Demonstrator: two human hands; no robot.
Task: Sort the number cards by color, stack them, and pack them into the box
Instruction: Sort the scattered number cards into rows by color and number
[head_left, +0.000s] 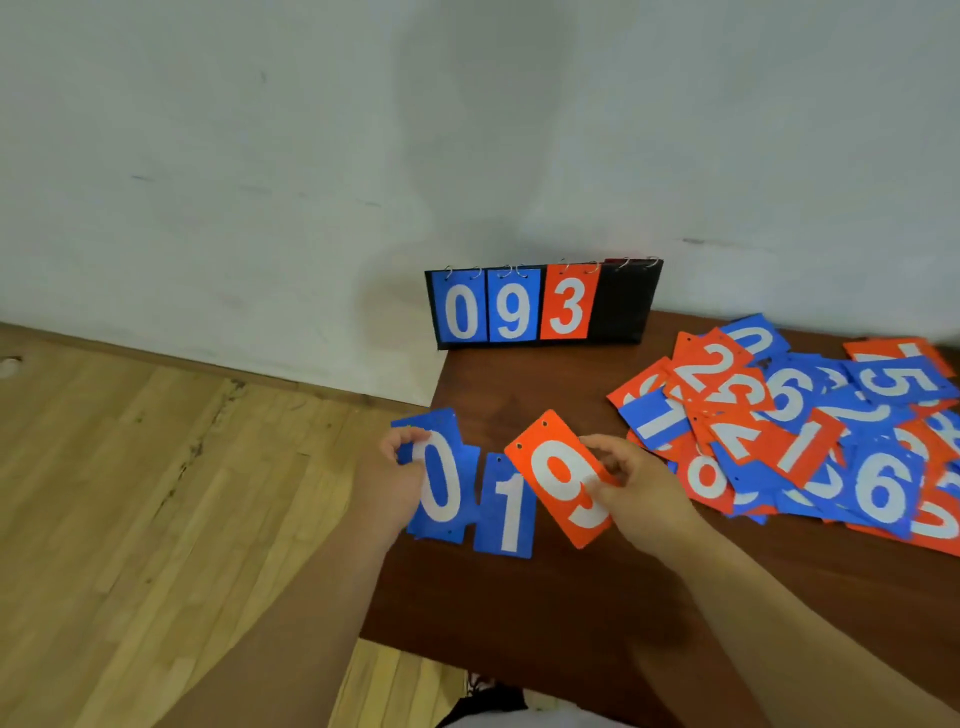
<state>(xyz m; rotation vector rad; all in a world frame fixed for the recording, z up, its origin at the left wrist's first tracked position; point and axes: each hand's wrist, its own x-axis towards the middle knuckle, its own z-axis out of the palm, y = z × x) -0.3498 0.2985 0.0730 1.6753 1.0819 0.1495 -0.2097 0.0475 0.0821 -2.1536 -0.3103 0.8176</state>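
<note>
Nearest, bare dark wood of the table (519, 623), front-left corner just below the forearms, floor (156, 493) past the left edge. At that edge, left hand (395, 473), fingers curled round a blue 0 card (441, 488), more blue behind it. Just beside, blue 1 card (506, 512), held or lying flat unclear. Right hand (636, 488) pinching a tilted orange 9 card (558, 475), two punched holes at its top. Rightward, a loose overlapping pile of cards (810, 431), orange and blue mixed, white numerals. Farthest, against the wall (311, 156), a black flip scoreboard (623, 306) showing 0, 9, 3, open tabletop before it.
</note>
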